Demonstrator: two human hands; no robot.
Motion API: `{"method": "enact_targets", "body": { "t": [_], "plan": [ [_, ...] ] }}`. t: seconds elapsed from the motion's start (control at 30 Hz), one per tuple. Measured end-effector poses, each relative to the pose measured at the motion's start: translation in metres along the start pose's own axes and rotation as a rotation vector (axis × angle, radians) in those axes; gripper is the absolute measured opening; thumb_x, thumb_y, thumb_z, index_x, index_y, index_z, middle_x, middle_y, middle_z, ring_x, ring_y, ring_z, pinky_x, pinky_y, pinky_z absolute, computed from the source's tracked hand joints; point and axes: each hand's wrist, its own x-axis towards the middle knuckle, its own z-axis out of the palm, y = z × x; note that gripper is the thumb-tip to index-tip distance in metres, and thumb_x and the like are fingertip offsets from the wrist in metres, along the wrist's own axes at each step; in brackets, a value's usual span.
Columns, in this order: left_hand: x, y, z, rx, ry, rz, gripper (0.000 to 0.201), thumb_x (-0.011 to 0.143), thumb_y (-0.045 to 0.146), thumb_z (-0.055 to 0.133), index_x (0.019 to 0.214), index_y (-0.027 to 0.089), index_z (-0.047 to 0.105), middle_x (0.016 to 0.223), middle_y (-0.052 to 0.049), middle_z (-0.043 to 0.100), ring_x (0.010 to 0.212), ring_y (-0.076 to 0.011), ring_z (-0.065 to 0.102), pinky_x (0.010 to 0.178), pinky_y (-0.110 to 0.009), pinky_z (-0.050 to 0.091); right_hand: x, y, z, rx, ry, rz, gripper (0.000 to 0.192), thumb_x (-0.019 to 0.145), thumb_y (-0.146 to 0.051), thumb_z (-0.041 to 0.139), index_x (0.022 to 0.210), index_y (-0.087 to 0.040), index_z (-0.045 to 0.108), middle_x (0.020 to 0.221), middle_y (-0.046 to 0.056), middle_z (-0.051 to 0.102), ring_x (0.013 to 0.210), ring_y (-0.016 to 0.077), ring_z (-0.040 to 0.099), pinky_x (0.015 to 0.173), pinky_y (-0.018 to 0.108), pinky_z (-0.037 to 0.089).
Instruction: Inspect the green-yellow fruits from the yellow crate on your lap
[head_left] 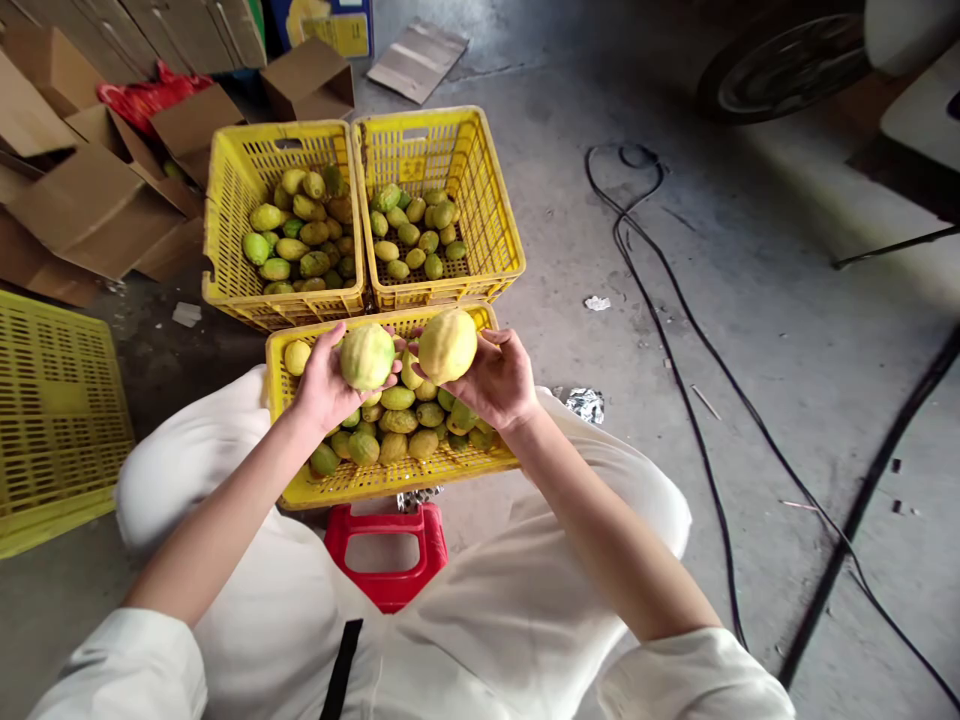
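1. Two yellow-green fruits are held side by side above the near crate (352,485): the greener fruit (367,357) in my left hand (324,383), the yellower fruit (447,346) in my right hand (496,380).
2. My left hand cups its fruit from the left, palm turned inward, fingers wrapped beneath it and thumb on top.
3. My right hand grips its fruit from the right, fingers curled under it, wrist bent slightly upward.
4. Both forearms are bare, angle inward from my white sleeves and meet over my lap; the two fruits sit just beside each other.
5. The near crate rests between my knees and holds a layer of similar fruit.
6. Two further yellow crates, the left crate (225,200) and the right crate (495,215), stand side by side behind it, each partly filled with fruit.
7. A red stool (388,588) shows below the near crate.
8. Cardboard boxes (90,200) lie to the left; black cables (675,370) cross the concrete floor to the right.
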Motion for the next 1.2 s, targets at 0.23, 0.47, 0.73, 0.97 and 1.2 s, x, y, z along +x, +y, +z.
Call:
{"method": "enact_targets", "body": {
  "t": [0.23,0.47,0.73,0.97,1.2],
  "plan": [
    [0.000,-0.001,0.001,-0.048,0.035,0.081,0.023,0.099,0.034,0.056,0.107,0.017,0.069,0.100,-0.011,0.076,0.097,-0.0260,0.077,0.081,-0.036,0.066,0.002,0.004,-0.004,0.033,0.022,0.015,0.026,0.089,-0.037,0.066,0.113,-0.026,0.065,0.105,0.005,0.082,0.120,0.0272,0.074,0.099,0.045,0.065],
    [0.003,0.000,-0.005,0.016,-0.038,0.075,0.031,0.089,0.034,0.071,0.113,0.014,0.070,0.094,-0.010,0.075,0.094,-0.0260,0.076,0.086,-0.039,0.066,0.002,0.010,-0.007,0.060,0.028,0.143,0.030,0.097,-0.039,0.057,0.117,-0.019,0.065,0.102,0.009,0.081,0.100,0.0260,0.079,0.080,0.038,0.070],
    [-0.005,0.004,0.005,-0.105,-0.018,0.034,0.035,0.101,0.039,0.047,0.120,0.017,0.066,0.114,-0.016,0.075,0.118,-0.0337,0.071,0.091,-0.051,0.065,0.003,0.010,-0.007,0.112,0.068,0.029,0.029,0.099,-0.042,0.053,0.117,-0.022,0.065,0.100,0.004,0.080,0.101,0.0231,0.077,0.089,0.041,0.068],
    [0.002,0.001,0.001,-0.073,0.025,0.041,0.033,0.092,0.043,0.070,0.108,0.015,0.066,0.087,-0.008,0.069,0.090,-0.0218,0.076,0.064,-0.021,0.064,0.002,0.011,-0.005,0.053,0.064,0.028,0.023,0.093,-0.040,0.064,0.109,-0.024,0.067,0.103,0.005,0.081,0.100,0.0222,0.077,0.089,0.038,0.069],
    [0.002,0.005,0.002,-0.081,0.061,0.045,0.041,0.098,0.046,0.051,0.114,0.013,0.068,0.105,-0.017,0.076,0.104,-0.0333,0.076,0.082,-0.045,0.067,0.001,0.002,0.003,0.086,0.006,0.000,0.034,0.089,-0.042,0.053,0.113,-0.022,0.067,0.119,0.011,0.078,0.132,0.0330,0.065,0.100,0.058,0.062]
  ]
}}
